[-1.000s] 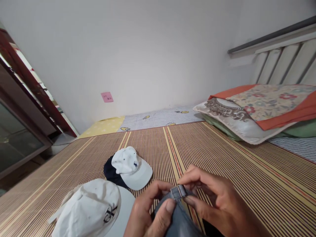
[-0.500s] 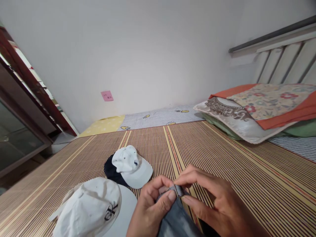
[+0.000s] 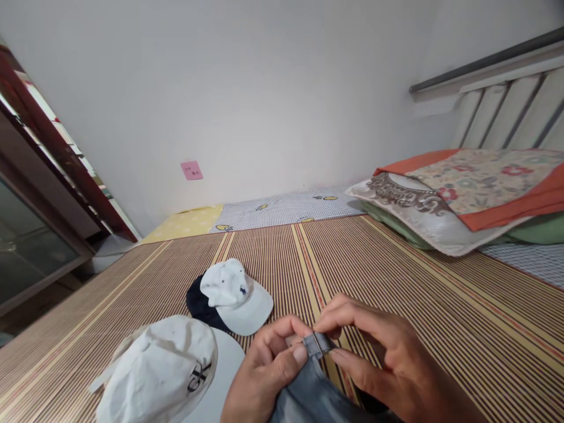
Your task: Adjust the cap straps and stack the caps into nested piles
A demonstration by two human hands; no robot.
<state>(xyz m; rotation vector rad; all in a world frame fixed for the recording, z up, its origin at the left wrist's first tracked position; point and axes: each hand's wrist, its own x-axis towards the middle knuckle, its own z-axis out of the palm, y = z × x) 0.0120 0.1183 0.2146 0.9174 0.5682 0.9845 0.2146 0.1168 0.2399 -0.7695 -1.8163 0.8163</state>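
Observation:
A grey cap (image 3: 315,392) is held low in front of me, its lower part cut off by the frame. Between my hands runs its back strap (image 3: 314,345), which passes through a small metal buckle. My left hand (image 3: 275,364) pinches the strap on the left of the buckle between thumb and fingers. On the other side, my right hand (image 3: 374,346) grips the strap at the buckle's right edge. Left of my left hand lies a white cap with black CK letters (image 3: 171,364). Beyond it, a smaller white cap (image 3: 229,291) rests against a dark navy cap (image 3: 202,302).
A striped woven mat (image 3: 127,288) covers the bed. Stacked pillows (image 3: 423,211) with a floral orange-edged cover (image 3: 497,182) lie at the right, beside a radiator (image 3: 506,111). A pink note (image 3: 191,170) is stuck on the wall. A glass-fronted cabinet (image 3: 30,235) stands left.
My left hand has shifted slightly left and more of the strap shows between my fingers and the buckle. My right hand keeps its grip. The caps on the mat have not moved.

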